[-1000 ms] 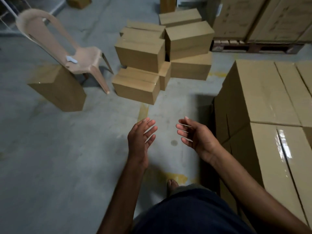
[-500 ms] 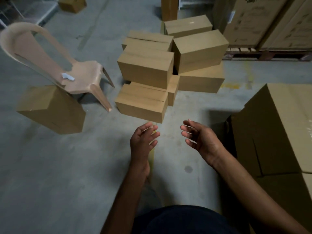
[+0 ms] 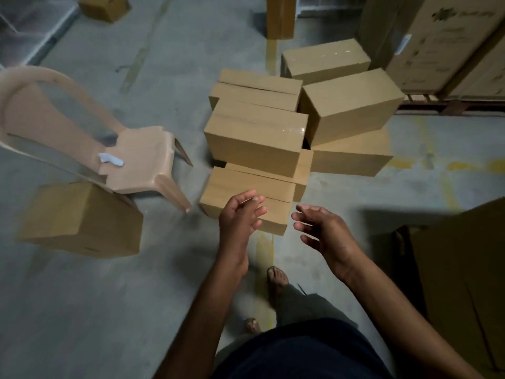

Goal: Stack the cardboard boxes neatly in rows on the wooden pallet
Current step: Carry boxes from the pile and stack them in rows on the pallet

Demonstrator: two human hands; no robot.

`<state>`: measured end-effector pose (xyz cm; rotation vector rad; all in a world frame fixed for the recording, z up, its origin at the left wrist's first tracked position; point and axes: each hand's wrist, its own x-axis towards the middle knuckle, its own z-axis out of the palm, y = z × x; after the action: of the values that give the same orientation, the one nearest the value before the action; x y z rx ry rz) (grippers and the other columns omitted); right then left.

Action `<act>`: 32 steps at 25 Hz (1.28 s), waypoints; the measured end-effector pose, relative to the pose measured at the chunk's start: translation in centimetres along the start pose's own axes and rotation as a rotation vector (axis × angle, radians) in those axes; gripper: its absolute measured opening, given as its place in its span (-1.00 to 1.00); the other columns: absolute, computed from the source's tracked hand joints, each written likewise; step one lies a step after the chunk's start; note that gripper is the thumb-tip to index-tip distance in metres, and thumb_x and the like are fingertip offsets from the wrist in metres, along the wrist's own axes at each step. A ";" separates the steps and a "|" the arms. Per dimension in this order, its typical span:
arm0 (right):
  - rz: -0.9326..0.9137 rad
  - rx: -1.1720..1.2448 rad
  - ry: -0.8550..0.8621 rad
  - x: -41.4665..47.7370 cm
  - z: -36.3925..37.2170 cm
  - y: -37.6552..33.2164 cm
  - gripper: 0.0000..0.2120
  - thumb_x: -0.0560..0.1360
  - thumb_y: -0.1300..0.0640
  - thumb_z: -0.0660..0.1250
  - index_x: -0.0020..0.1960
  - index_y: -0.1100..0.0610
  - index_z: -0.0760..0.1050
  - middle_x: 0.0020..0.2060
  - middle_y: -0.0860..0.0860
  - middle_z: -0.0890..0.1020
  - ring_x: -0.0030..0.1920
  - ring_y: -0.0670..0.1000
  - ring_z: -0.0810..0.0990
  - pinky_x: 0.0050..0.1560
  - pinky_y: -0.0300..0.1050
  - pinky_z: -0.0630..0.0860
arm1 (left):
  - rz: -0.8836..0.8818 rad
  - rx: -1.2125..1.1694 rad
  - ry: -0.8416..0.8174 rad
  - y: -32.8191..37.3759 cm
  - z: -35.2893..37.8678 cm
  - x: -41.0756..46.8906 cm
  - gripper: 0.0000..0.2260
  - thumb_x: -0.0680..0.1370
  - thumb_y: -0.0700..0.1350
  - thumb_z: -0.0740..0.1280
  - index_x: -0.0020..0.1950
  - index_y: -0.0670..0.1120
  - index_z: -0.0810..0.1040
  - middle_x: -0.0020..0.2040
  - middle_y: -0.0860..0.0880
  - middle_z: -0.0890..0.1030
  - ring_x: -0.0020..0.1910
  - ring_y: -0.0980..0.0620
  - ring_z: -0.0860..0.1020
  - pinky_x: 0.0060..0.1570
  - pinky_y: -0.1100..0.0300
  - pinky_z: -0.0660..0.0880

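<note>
Both my hands empty: left hand [image 3: 240,214] and right hand [image 3: 322,228] spread, fingers loose, over nearest cardboard box [image 3: 246,198] on concrete floor [image 3: 82,310].

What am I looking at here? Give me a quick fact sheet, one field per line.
Floor: concrete floor
Hands: left hand and right hand open, holding nothing
Ahead: pile of cardboard boxes, loosely heaped on the floor
Left side: plastic chair, with a single box beside it
Far right: wooden pallet under large printed cartons
</note>
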<state>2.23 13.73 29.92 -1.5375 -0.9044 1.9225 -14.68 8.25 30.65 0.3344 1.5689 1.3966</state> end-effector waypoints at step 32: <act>-0.683 -1.665 -0.971 34.1 89.9 28.3 -0.47 0.64 0.11 0.29 0.58 0.10 0.30 0.53 0.10 0.38 0.51 0.14 0.33 0.43 0.05 0.34 | -0.519 -1.369 0.639 -10.3 -67.1 39.3 -0.42 0.70 0.11 0.20 0.61 -0.18 0.20 0.59 -0.24 0.26 0.52 -0.27 0.34 -0.02 -0.11 0.55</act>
<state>-92.61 4.37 -1.01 -0.3300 -3.3510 1.0589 -82.61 -6.72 -5.56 -1.3246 0.6888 1.8517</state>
